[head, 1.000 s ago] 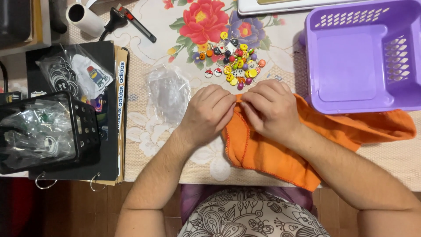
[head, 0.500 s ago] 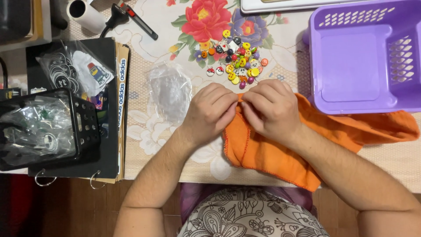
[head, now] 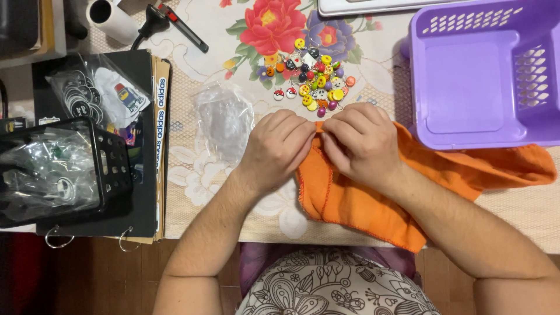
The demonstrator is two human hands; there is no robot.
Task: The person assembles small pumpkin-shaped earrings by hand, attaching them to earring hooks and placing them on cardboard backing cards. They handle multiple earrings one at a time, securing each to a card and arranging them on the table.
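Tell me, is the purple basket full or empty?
Empty: the purple basket shows only its bare floor and slotted walls, nothing inside.

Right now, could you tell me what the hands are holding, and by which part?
Both the left hand and right hand pinch the orange cloth at its top edge.

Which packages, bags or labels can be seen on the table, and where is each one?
Clear plastic bag of round black badges and a white sticker: far left, on the black binder.
Empty crumpled clear plastic bag: centre, beside the left hand.
Crinkled clear bags in the black slotted basket: left edge.
No screen shows.
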